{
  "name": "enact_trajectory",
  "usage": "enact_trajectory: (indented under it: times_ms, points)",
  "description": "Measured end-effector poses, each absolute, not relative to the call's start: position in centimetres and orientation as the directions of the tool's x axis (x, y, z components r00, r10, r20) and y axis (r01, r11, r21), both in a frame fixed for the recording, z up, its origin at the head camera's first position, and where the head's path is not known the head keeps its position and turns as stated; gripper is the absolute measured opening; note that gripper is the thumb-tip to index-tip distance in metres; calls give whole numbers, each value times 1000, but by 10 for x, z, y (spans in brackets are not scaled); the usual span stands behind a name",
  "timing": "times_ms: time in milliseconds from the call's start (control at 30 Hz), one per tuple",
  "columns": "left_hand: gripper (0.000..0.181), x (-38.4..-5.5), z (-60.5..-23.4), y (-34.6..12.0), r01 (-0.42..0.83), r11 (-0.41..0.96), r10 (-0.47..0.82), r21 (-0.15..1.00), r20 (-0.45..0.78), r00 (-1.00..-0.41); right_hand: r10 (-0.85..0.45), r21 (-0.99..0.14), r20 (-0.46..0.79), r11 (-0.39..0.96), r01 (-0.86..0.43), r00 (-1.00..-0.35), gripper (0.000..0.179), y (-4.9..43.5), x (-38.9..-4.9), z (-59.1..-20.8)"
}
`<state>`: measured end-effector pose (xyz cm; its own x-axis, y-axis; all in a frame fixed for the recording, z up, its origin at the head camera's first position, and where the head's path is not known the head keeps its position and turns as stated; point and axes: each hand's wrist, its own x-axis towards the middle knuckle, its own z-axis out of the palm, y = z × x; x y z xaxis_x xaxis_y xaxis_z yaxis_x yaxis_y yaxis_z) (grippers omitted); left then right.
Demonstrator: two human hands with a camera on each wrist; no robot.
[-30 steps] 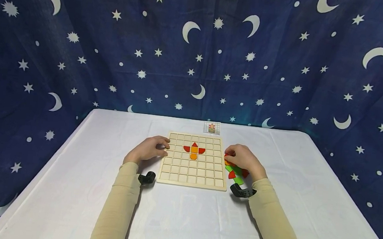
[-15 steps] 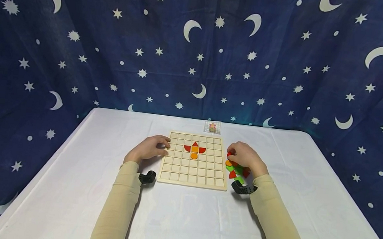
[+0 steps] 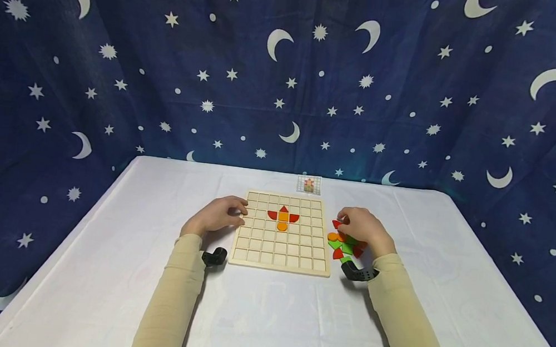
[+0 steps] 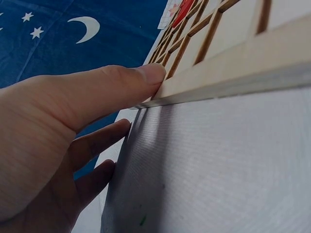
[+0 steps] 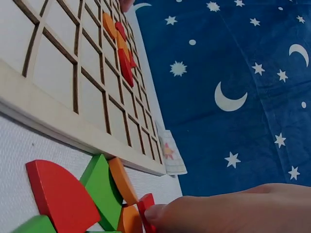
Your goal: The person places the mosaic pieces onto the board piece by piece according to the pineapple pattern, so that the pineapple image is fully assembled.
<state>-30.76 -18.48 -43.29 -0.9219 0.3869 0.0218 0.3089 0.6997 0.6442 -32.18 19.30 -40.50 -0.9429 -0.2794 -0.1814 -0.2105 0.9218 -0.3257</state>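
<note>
My left hand [image 3: 216, 216] lies at the left edge of a wooden grid board [image 3: 253, 259]. In the left wrist view its thumb [image 4: 121, 87] touches the board's rim, while its other fingers bend loosely below. On the board are a red triangle [image 3: 283, 209], two red quarter-round pieces beside an orange square [image 3: 283, 217], and an orange circle [image 3: 282, 226] below. Right of the board, my right hand [image 3: 364, 229] pinches a red piece [image 3: 336, 224] at a pile of loose pieces. The right wrist view shows the thumb against this red piece [image 5: 146, 204]; its far side is hidden.
The pile holds green pieces [image 3: 346, 249], a red quarter-round piece [image 3: 338, 253] and an orange round piece [image 3: 333, 237]. A small pattern card [image 3: 309, 185] lies behind the board. White cloth [image 3: 264, 317] covers the table, and a starry blue curtain [image 3: 243, 120] hangs behind.
My right hand has shifted right, and the red piece at its fingertips has moved away from the board's edge. More of the pile shows. The left hand and the pieces on the board stay put.
</note>
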Motion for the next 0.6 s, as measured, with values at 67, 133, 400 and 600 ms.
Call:
enact_trajectory:
  times_ms: [67, 133, 400, 600]
  points:
    - [26, -308, -433, -185, 308, 700, 386, 645, 21, -922, -278, -337, -211, 921, -197, -937, 36, 193, -321, -403]
    - [26, -308, -433, -185, 302, 700, 384, 647, 15, -923, -281, -344, -230, 919, -192, -932, 38, 193, -321, -402]
    - [27, -308, -435, -185, 302, 701, 382, 646, 16, -924, -374, -349, -210, 892, -288, -903, 42, 194, -323, -403]
    - [26, -309, -435, -186, 303, 700, 384, 647, 17, -923, -405, -362, -206, 877, -315, -891, 33, 196, -325, -405]
